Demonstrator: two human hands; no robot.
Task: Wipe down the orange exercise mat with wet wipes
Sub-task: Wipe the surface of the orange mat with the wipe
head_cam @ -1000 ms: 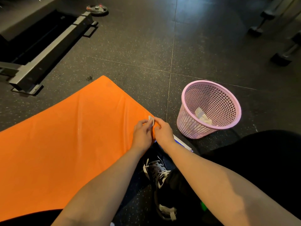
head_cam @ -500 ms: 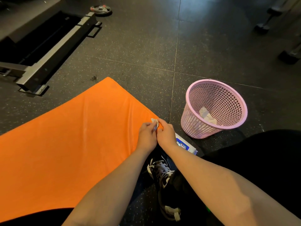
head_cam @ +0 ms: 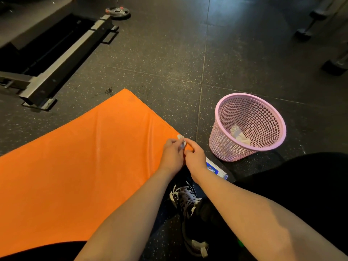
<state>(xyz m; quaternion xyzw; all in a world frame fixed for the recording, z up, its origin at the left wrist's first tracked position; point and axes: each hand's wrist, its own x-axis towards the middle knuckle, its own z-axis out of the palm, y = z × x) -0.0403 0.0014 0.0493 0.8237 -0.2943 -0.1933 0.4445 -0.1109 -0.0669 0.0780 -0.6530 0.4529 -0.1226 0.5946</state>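
Observation:
The orange exercise mat (head_cam: 81,157) lies flat on the dark gym floor, filling the left of the view. At its near right corner my left hand (head_cam: 172,154) and my right hand (head_cam: 195,157) meet, both pinching a small folded white wet wipe (head_cam: 181,141) between their fingertips. The wipe stands just above the mat's edge. A blue and white wet wipe pack (head_cam: 215,170) lies on the floor under my right wrist, partly hidden.
A pink mesh waste basket (head_cam: 250,110) stands to the right with used white wipes (head_cam: 239,135) inside. A grey metal equipment frame (head_cam: 62,59) runs along the far left. A weight plate (head_cam: 117,12) lies at the back. My black sneaker (head_cam: 185,202) is below my hands.
My hands have stayed together on the wipe at the mat's corner, with the fingers shifting slightly on it. The view has drifted a little.

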